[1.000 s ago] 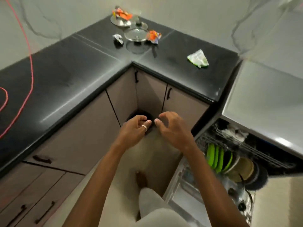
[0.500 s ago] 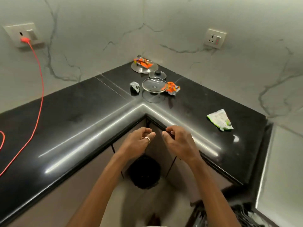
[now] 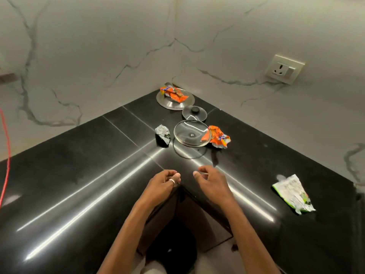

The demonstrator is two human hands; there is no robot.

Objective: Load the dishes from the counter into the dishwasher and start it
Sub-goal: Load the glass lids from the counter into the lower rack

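Note:
On the black corner counter (image 3: 83, 167) lie three dishes near the wall corner. A steel plate (image 3: 169, 102) carries an orange wrapper (image 3: 173, 92). Just in front sits a small glass lid (image 3: 194, 113) with a black knob, then a larger glass lid (image 3: 189, 133) lying upside down. My left hand (image 3: 162, 184) and my right hand (image 3: 212, 182) hover side by side over the counter's inner corner, fingers loosely curled, holding nothing. Both are a short way in front of the larger lid. The dishwasher is out of view.
A crumpled orange wrapper (image 3: 217, 138) touches the larger lid's right rim. A foil scrap (image 3: 162, 131) lies to its left. A white and green wrapper (image 3: 292, 192) lies at the right. A red cable (image 3: 7, 161) hangs at the left, a wall socket (image 3: 284, 69) at the right.
The view has tilted up from the floor and the open dishwasher to the counter corner. Both hands have moved up and forward over the counter edge, toward the lids.

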